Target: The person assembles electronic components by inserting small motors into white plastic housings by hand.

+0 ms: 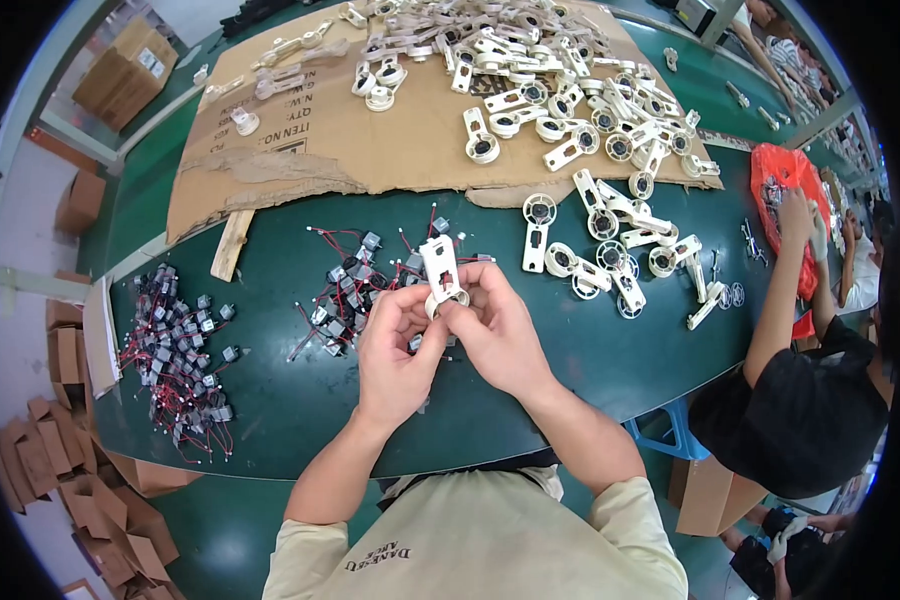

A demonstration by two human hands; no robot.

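Observation:
Both hands hold one white plastic housing (438, 262) over the green table, its long flat arm pointing away from me and its round end between my fingers. My left hand (398, 340) grips the round end from the left, fingers curled and thumb pressed in. From the right, my right hand (495, 330) pinches the same end with thumb and fingers. Something dark reddish shows in the housing's slot. Behind and left of my hands lies a loose pile of small grey motors (345, 290) with red and black wires, partly hidden by my hands.
A larger heap of wired motors (175, 350) lies at the left. Many white housings (530, 60) cover a cardboard sheet (270, 170) at the back; several more (610, 255) lie right of my hands. A co-worker (790, 400) reaches into a red bag (780, 165) at the right.

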